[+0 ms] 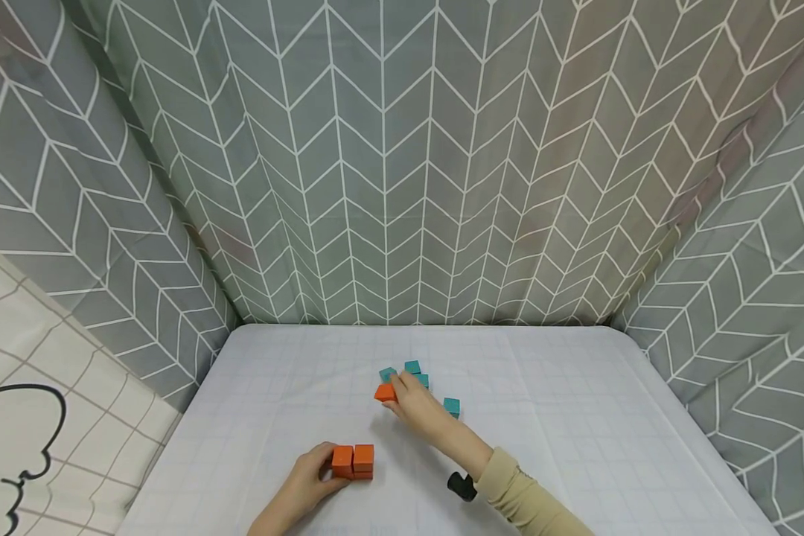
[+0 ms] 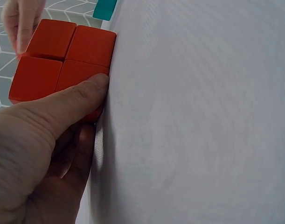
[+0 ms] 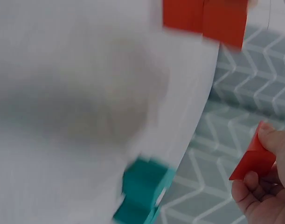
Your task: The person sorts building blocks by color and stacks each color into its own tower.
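Note:
My left hand (image 1: 304,476) grips a stack of orange cubes (image 1: 353,461) at its left side on the white table. In the left wrist view the cubes (image 2: 51,39) form two neat rows, with the thumb (image 2: 81,93) across one of them. Farther out over the table, my right hand (image 1: 418,406) pinches an orange block (image 1: 385,392). Thumb and fingertips hold this block (image 3: 254,161) in the right wrist view, where it looks wedge-shaped and the fingers partly hide it. Close around this hand are teal blocks (image 1: 412,367), one partly covered by it.
Another teal block (image 1: 452,406) stands right of the right hand. A small black object (image 1: 461,486) shows beside the right sleeve (image 1: 522,491). The white-covered table (image 1: 576,417) ends at the back against a grey chevron-patterned curtain (image 1: 402,186), with more curtain on both sides.

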Available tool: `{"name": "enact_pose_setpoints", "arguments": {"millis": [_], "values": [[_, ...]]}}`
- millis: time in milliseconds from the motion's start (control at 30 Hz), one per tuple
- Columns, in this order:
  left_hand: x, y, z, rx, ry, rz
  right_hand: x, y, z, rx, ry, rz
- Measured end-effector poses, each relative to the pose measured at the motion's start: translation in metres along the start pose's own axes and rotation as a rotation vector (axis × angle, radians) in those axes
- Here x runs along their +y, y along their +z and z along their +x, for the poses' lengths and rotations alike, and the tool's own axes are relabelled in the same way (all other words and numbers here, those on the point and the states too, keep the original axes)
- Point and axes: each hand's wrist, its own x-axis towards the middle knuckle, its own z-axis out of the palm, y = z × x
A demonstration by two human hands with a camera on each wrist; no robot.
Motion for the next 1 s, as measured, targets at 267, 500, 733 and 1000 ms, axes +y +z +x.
{"name": "enact_pose_setpoints", "arguments": {"millis": [267,500,733,1000], "values": [[-0.001,0.004,-0.002,0.097,0.115,0.008,-0.044,0.008,-0.013,-0.051,-0.257,-0.047],[-0.001,0.004,-0.002,0.114,0.144,0.002,-0.059,0.014,-0.016,-0.111,-0.312,-0.054],[-0.001,0.003,-0.002,0.094,0.127,-0.023,-0.061,0.019,-0.016,-0.113,-0.325,-0.069],[-0.002,0.003,-0.002,0.084,0.110,-0.030,-0.061,0.023,-0.017,-0.109,-0.337,-0.085]]}}
